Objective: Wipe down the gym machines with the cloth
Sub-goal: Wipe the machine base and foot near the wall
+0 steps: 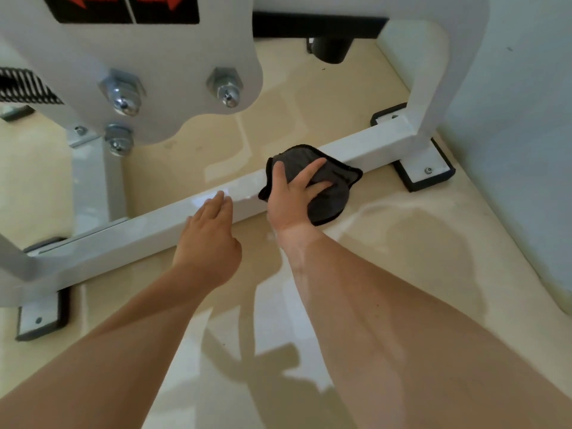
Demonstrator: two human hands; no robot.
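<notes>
Dark crumpled cloth [322,184] under right hand [289,201], on square white bar [123,236].

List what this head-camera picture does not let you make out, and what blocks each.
1. Head view: the white bar under the dark cloth, covered by the cloth and the right hand.
2. Head view: the red and black label, cut off by the top edge; unreadable.
3. Head view: the black spring, cut off by the left edge.
4. Head view: the left hand, palm turned down; contact with the bar unclear.
</notes>
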